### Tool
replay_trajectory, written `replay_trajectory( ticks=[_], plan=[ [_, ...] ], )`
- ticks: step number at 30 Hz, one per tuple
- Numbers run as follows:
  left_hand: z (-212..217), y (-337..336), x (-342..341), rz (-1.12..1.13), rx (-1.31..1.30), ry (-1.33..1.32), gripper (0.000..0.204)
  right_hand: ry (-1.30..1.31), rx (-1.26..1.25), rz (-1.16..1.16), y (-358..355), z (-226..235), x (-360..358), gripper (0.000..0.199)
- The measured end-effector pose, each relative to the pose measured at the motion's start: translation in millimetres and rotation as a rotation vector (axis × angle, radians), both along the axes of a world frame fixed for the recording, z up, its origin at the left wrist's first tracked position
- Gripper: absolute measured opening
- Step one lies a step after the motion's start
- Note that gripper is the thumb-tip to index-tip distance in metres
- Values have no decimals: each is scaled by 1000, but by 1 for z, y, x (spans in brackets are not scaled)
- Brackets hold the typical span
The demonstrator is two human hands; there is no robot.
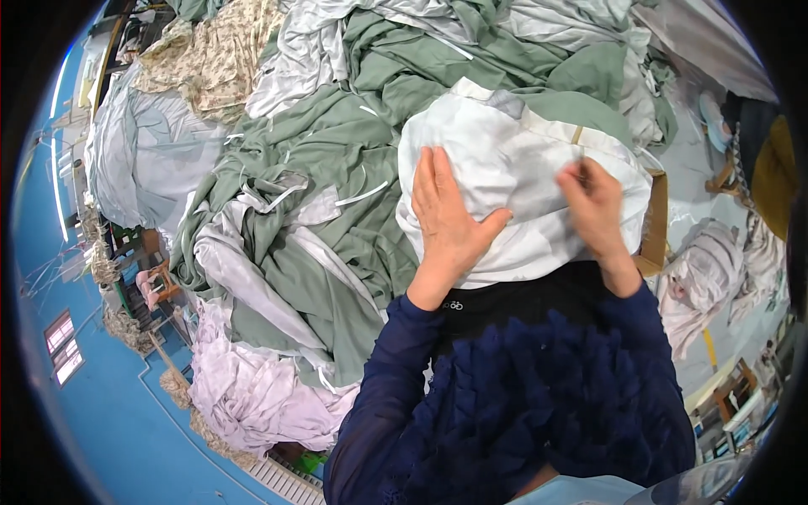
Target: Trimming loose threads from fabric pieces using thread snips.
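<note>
A white cloth piece [526, 189] lies bunched in front of me, over my lap and against the green fabric. My left hand [449, 215] rests flat on its left part, fingers stretched out and thumb spread to the right. Over the right part of the cloth is my right hand [596, 206], slightly blurred, with fingers curled in and the tips pinched together. Whatever may be between those fingertips is too small to make out. Just beyond them, a narrow tan strip [576, 135] crosses the cloth's far edge.
Green fabric [328, 139] with white ties is heaped to the left and beyond. Pale pink cloth [257, 396] hangs at the near left, patterned beige cloth [215, 63] at the far left. A cardboard box edge [654, 223] stands at my right, near more bundled cloth [707, 265].
</note>
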State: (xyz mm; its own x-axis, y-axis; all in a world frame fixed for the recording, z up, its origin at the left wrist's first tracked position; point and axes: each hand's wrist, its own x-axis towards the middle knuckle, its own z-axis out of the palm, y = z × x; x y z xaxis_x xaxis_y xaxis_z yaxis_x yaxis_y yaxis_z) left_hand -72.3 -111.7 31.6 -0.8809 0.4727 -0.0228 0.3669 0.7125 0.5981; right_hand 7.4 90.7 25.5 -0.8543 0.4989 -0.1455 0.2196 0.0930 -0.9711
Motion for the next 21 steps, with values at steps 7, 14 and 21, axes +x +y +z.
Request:
replay_trajectory(
  ticks=[7, 14, 21],
  plan=[
    [-18, -22, -45, 67, 295, -124, 93, -268, 345, -237, 105, -29, 182, 9],
    [-47, 17, -172, -82, 486, -325, 49, -874, 906, -34, 153, -75, 325, 32],
    [-48, 55, -218, -312, 199, -728, 25, -56, 422, -179, 102, -5, 124, 41]
  ],
)
